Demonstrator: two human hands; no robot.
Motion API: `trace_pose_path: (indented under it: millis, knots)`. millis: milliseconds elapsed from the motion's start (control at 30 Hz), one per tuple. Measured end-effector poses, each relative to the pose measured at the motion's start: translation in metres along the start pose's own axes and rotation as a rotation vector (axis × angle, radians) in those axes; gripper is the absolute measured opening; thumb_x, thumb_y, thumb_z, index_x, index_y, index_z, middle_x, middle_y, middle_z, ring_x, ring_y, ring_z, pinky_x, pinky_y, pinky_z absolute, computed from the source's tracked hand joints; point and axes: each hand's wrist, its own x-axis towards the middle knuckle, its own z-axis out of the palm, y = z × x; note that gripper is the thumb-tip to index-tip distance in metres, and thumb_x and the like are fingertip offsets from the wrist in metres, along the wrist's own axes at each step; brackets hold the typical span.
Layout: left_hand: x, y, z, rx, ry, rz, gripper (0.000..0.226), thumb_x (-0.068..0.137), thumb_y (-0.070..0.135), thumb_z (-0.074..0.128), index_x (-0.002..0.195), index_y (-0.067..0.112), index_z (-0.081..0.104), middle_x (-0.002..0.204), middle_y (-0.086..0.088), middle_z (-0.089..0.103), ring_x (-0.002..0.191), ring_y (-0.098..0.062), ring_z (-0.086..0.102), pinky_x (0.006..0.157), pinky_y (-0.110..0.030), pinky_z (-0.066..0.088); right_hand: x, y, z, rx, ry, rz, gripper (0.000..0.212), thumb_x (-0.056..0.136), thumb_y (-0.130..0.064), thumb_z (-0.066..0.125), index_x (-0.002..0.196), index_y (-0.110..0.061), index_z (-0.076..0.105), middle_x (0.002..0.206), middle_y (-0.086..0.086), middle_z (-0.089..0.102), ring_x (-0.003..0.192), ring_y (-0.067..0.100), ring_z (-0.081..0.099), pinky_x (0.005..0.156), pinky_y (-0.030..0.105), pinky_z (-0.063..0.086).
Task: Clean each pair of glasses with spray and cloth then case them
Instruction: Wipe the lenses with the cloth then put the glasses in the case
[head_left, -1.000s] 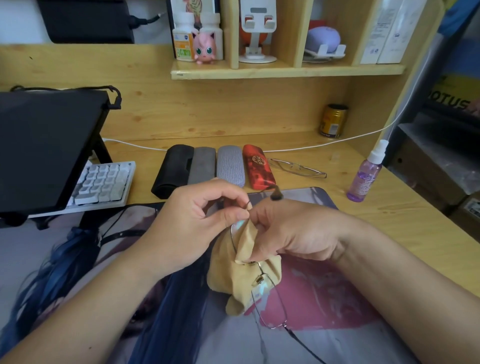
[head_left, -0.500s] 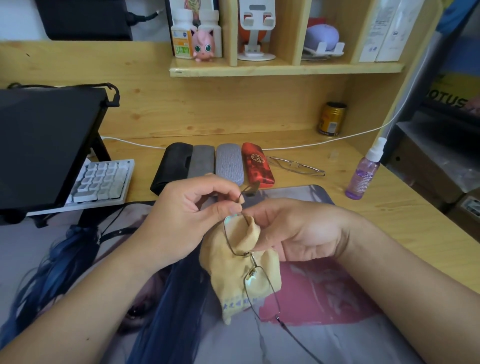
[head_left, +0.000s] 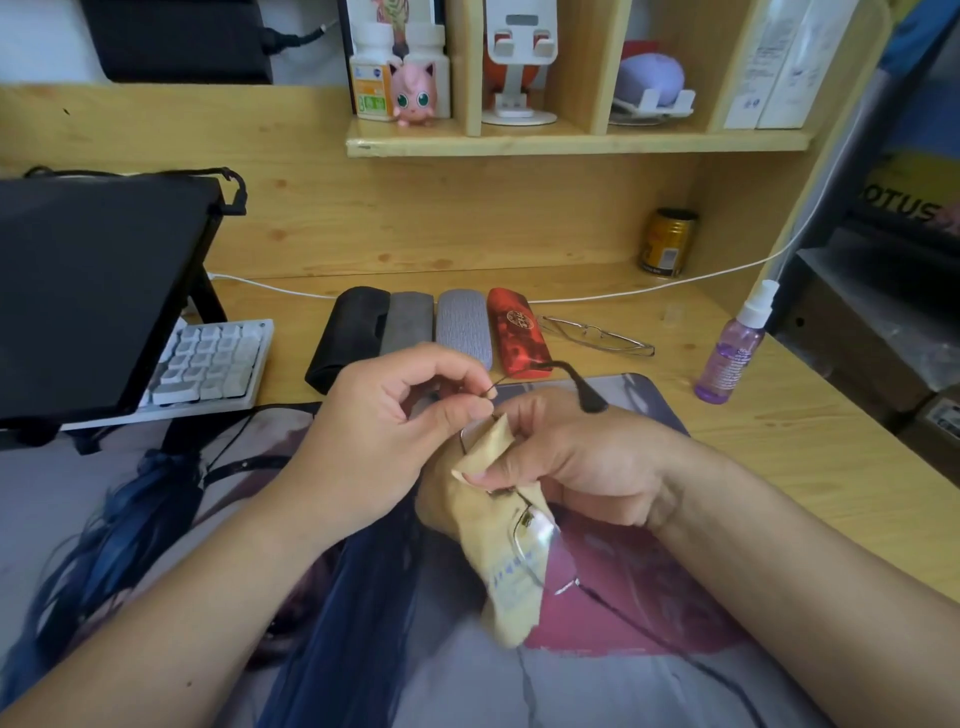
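My left hand (head_left: 384, 431) pinches the hinge corner of thin wire-framed glasses (head_left: 540, 540) above the desk mat. My right hand (head_left: 576, 457) pinches a tan cleaning cloth (head_left: 511, 577) around the upper lens, with the cloth hanging down behind the lower lens. One temple arm arches over my right hand. Several closed cases lie side by side behind: black (head_left: 353, 338), dark grey (head_left: 408, 322), light grey (head_left: 464, 325) and red (head_left: 519, 330). A second pair of glasses (head_left: 597, 336) lies folded on the desk beside the red case. The purple spray bottle (head_left: 732, 353) stands to the right.
A black laptop on a stand (head_left: 88, 291) and a white keyboard (head_left: 208, 364) fill the left. A gold can (head_left: 667, 241) and a white cable (head_left: 623, 296) sit by the back wall. A shelf (head_left: 571, 140) with bottles and figures hangs above. The printed desk mat (head_left: 649, 395) lies under my hands.
The cloth has shifted up around the upper lens and the glasses have tilted, so the temple arm now arches over my right hand. Both hands keep their hold.
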Motion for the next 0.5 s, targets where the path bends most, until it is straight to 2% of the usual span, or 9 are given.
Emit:
trace_pose_path:
  millis: [100, 200, 300, 433, 500]
  knots:
    - [0.001, 0.002, 0.002, -0.010, 0.018, -0.018, 0.022, 0.084, 0.005, 0.077, 0.084, 0.027, 0.072, 0.086, 0.006, 0.073, 0.082, -0.009, 0.067, 0.078, -0.020, 0.053, 0.001, -0.001, -0.003, 0.088, 0.090, -0.087, 0.023, 0.081, 0.014, 0.067, 0.080, -0.009, 0.071, 0.071, 0.000, 0.072, 0.067, 0.010, 0.069, 0.066, 0.020, 0.054]
    - [0.003, 0.002, 0.002, -0.050, 0.032, -0.040, 0.012, 0.080, 0.014, 0.076, 0.082, 0.026, 0.073, 0.083, 0.007, 0.074, 0.079, -0.006, 0.066, 0.076, -0.018, 0.051, 0.001, -0.003, -0.004, 0.112, 0.109, -0.142, 0.021, 0.072, 0.008, 0.075, 0.086, -0.008, 0.074, 0.077, 0.004, 0.074, 0.071, 0.013, 0.071, 0.069, 0.022, 0.056]
    - [0.005, -0.002, -0.002, -0.111, 0.060, -0.059, 0.011, 0.078, 0.018, 0.082, 0.081, 0.028, 0.076, 0.083, 0.007, 0.075, 0.080, -0.008, 0.068, 0.077, -0.020, 0.052, 0.002, -0.002, -0.002, 0.118, 0.154, -0.153, 0.022, 0.072, 0.003, 0.070, 0.092, -0.004, 0.074, 0.080, 0.006, 0.075, 0.072, 0.015, 0.071, 0.073, 0.024, 0.057]
    - [0.004, -0.005, -0.009, -0.115, 0.077, -0.036, 0.014, 0.078, 0.018, 0.078, 0.082, 0.032, 0.077, 0.085, 0.008, 0.075, 0.082, -0.009, 0.068, 0.079, -0.021, 0.053, 0.003, -0.002, -0.005, 0.175, 0.101, -0.099, 0.026, 0.078, -0.001, 0.068, 0.103, -0.006, 0.073, 0.086, 0.006, 0.074, 0.075, 0.015, 0.072, 0.072, 0.025, 0.058]
    - [0.003, -0.005, -0.009, -0.135, 0.071, -0.027, 0.018, 0.080, 0.014, 0.075, 0.082, 0.032, 0.076, 0.085, 0.009, 0.075, 0.082, -0.008, 0.068, 0.079, -0.020, 0.052, 0.001, -0.003, -0.012, 0.143, 0.037, -0.057, 0.029, 0.083, 0.002, 0.067, 0.111, -0.004, 0.069, 0.090, 0.006, 0.073, 0.080, 0.016, 0.071, 0.077, 0.028, 0.057]
